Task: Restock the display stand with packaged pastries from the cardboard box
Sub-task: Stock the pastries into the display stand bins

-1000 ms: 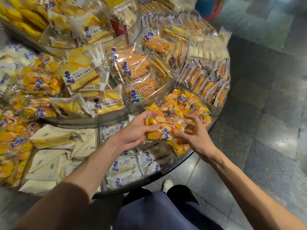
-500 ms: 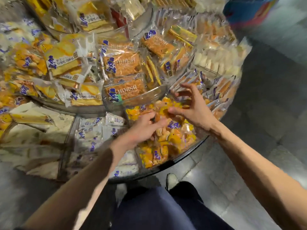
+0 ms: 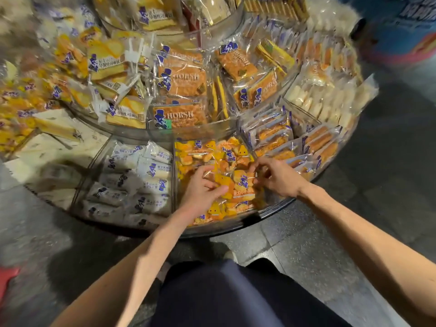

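Head view: we see both hands down in the front orange-snack compartment (image 3: 212, 149) of the display stand's (image 3: 226, 230) lower tier. The left hand (image 3: 200, 188) lies palm-down on the pastry pack (image 3: 239, 182), thumb stretched along its near-left edge, fingers bent over the film at the top. The right hand (image 3: 282, 178) has its fingers (image 3: 259, 165) bunched close, pinching the pack's right edge. The pack sits on top of other orange packs, between the two hands.

Edges: a clear divider separates this bin from the white packs (image 3: 144, 178) on the left; the sleeved bars (image 3: 276, 138) stand just beside it on the right. The clear wall of the upper tier with HORSH packs (image 3: 181, 80) rises right behind. The stand rim is just below the wrists. We have open grey floor (image 3: 354, 232) right and front of the stand; a blue drum (image 3: 401, 29) is far right.
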